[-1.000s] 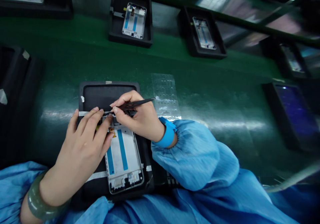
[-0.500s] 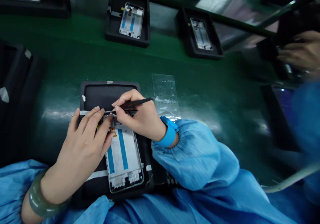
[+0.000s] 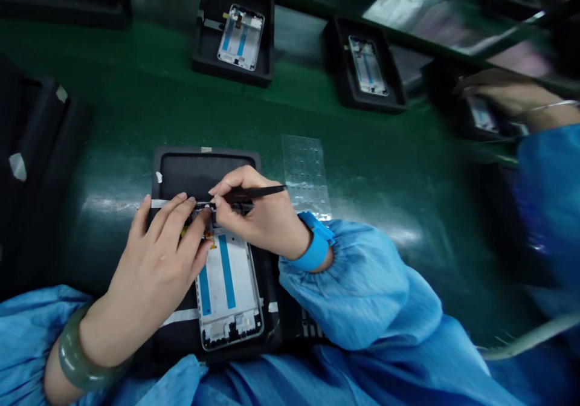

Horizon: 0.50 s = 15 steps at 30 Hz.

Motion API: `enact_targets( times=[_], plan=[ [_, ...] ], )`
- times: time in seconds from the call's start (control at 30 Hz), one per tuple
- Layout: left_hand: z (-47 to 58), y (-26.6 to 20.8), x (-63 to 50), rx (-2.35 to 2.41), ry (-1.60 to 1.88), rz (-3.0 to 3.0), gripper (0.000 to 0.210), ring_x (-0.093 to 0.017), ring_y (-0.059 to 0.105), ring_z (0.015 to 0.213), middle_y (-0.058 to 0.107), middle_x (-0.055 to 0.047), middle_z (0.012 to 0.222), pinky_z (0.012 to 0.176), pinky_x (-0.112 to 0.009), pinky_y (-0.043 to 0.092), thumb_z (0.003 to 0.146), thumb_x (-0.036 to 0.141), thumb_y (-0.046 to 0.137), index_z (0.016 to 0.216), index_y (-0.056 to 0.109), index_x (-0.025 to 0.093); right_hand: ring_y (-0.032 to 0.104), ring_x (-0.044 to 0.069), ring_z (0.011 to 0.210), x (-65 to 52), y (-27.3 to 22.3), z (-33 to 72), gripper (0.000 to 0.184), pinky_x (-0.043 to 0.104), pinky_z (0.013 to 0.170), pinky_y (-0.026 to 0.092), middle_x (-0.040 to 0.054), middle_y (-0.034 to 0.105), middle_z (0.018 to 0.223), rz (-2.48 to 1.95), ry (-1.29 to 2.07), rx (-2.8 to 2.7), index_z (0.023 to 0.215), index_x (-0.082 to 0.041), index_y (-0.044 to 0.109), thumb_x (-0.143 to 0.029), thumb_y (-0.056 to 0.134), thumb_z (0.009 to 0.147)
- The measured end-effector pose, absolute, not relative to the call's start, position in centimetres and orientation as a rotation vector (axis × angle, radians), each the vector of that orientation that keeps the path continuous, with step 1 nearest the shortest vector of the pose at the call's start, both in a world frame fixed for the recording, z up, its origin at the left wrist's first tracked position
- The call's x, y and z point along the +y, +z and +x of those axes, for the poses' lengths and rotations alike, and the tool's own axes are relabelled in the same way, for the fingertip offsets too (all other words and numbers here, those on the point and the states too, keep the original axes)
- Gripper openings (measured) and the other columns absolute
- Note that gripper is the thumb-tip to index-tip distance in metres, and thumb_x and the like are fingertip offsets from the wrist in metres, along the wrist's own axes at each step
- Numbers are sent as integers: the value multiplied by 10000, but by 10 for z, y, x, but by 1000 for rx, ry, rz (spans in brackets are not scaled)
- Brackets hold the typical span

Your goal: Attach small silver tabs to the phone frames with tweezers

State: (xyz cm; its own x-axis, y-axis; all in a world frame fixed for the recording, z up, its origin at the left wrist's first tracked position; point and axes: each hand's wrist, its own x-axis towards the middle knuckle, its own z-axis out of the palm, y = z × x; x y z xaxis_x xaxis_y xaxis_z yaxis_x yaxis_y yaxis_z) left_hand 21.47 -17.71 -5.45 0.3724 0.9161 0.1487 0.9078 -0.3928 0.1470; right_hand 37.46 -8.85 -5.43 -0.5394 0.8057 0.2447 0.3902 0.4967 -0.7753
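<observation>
A silver phone frame with blue strips lies in a black foam tray in front of me. My left hand rests over the frame's upper left with its fingers spread, the fingertips near the top edge. My right hand grips black tweezers like a pen. Their tips point at the frame's top edge beside my left index finger; fingers hide exactly what they touch. A small orange flex cable shows under my left hand.
A clear plastic sheet lies on the green bench right of the tray. Further trays with phone frames stand along the back, such as one tray and another. Dark trays stand at left. A co-worker's hand is at upper right.
The whole view has shifted slightly. Both my hands keep almost the same pose on the frame. The co-worker's hand has moved left to a tray holding a phone frame.
</observation>
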Motion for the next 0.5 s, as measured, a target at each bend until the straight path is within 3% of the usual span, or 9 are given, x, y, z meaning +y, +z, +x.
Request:
enact_targets(
  times=[0.27, 0.5],
  plan=[
    [215, -54, -177, 1730, 333, 2577, 312, -308, 507, 1165, 565, -175, 1204, 1013, -543, 345, 864, 267, 488, 1122, 571, 114, 568, 130, 744, -94, -44, 370, 84, 257, 647, 463, 20, 590, 813, -876, 747, -2433, 828, -205, 484, -127, 459, 809],
    [213, -56, -178, 1702, 328, 2567, 391, -319, 487, 1188, 551, -168, 1233, 1005, -563, 345, 880, 307, 470, 1214, 529, 112, 630, 96, 726, -93, -63, 379, 96, 214, 634, 525, 13, 602, 860, -991, 1137, -1873, 858, -198, 474, -210, 560, 818]
  ],
)
